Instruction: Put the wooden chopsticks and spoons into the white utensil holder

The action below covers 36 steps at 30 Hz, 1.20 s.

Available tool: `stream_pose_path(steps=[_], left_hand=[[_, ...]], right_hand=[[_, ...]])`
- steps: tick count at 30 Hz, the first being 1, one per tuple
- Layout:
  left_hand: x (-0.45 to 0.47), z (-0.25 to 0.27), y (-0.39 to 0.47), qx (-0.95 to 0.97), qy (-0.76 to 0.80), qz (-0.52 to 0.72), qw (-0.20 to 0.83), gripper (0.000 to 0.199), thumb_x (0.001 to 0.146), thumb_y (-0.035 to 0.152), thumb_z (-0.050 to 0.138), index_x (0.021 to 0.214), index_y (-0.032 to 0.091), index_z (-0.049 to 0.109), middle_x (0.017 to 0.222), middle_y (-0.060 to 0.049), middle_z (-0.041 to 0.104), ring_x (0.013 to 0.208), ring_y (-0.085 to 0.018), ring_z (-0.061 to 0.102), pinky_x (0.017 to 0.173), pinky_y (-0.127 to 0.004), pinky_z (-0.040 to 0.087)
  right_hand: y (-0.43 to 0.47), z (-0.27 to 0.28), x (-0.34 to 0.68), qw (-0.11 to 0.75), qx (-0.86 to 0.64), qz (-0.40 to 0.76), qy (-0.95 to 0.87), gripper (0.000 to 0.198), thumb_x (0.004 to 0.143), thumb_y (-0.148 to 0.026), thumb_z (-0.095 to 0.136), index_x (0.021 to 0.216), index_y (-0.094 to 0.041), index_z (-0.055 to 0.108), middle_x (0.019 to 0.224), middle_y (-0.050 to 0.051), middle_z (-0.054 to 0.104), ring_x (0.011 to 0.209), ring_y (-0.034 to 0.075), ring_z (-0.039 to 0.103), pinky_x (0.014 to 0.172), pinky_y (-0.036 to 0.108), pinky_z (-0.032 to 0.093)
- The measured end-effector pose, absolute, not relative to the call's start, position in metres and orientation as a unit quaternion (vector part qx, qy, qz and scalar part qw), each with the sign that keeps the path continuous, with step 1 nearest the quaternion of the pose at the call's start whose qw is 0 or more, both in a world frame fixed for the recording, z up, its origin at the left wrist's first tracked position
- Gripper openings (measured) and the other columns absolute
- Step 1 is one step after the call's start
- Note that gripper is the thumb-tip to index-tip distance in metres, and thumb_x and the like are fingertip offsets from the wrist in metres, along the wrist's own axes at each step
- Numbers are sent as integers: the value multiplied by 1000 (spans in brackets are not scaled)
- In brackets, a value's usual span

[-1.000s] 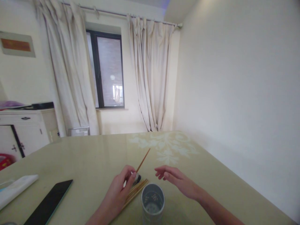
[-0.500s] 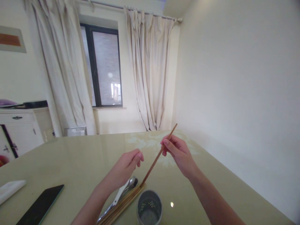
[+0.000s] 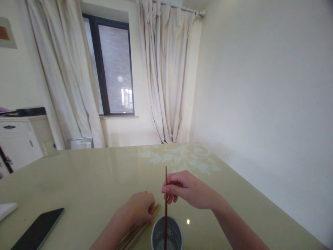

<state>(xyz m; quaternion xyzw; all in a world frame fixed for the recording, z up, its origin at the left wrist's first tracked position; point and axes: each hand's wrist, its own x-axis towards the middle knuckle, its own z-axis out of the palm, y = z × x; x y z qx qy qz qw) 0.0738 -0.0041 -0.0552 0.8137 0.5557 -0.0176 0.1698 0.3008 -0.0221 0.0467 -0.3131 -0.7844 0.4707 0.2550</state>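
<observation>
In my right hand (image 3: 179, 187), a brown chopstick (image 3: 165, 203) is pinched between thumb and fingers. It stands nearly upright, its lower end inside the grey cup (image 3: 154, 234) with holes in its wall. Just left of the cup, my left hand (image 3: 142, 207) is curled down over a bundle of lighter chopsticks (image 3: 135, 236) lying on the table. Its fingertips are mostly hidden, so what they grip cannot be made out. The spoons beside the bundle are covered by my left hand and forearm.
A black phone-like slab (image 3: 39, 229) lies at the left on the glossy table (image 3: 91, 180), with a white object (image 3: 6, 210) beyond it. A wall (image 3: 260, 104) runs along the table's right side. Curtains and a window stand behind the far edge.
My right hand has moved left and down, bringing the chopstick from slanted over the bundle to upright in the cup. My left hand has lowered onto the bundle.
</observation>
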Motion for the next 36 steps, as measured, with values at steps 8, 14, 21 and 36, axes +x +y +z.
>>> stream_pose_path(steps=[8, 14, 21, 36], left_hand=[[71, -37, -6, 812, 573, -58, 99, 17, 76, 20, 62, 85, 21, 77, 97, -15, 80, 90, -35, 76, 78, -42, 54], [71, -46, -5, 820, 555, -57, 126, 11, 69, 28, 68, 77, 22, 72, 85, -9, 78, 76, -29, 72, 67, -36, 50], [51, -35, 8, 821, 522, 41, 227, 11, 69, 29, 62, 70, 20, 67, 67, 0, 69, 64, -18, 62, 57, -27, 39], [15, 27, 3, 652, 433, 484, 391, 31, 91, 49, 69, 85, 19, 64, 75, 1, 68, 63, -11, 47, 63, -24, 40]], right_hand=[[-18, 37, 294, 233, -314, 456, -800, 17, 95, -35, 74, 91, -18, 74, 80, 3, 77, 73, 16, 71, 69, 26, 54], [-17, 37, 295, 214, -350, 416, -812, 21, 89, -38, 79, 93, -18, 73, 77, 1, 76, 71, 17, 70, 63, 23, 50], [-16, 30, 290, -8, -346, 282, -895, 35, 74, -33, 87, 106, -20, 81, 86, 2, 79, 70, 17, 69, 58, 23, 42], [9, 10, 298, 112, -396, 238, -880, 19, 83, -16, 74, 101, -17, 78, 89, 4, 79, 76, 18, 67, 64, 24, 43]])
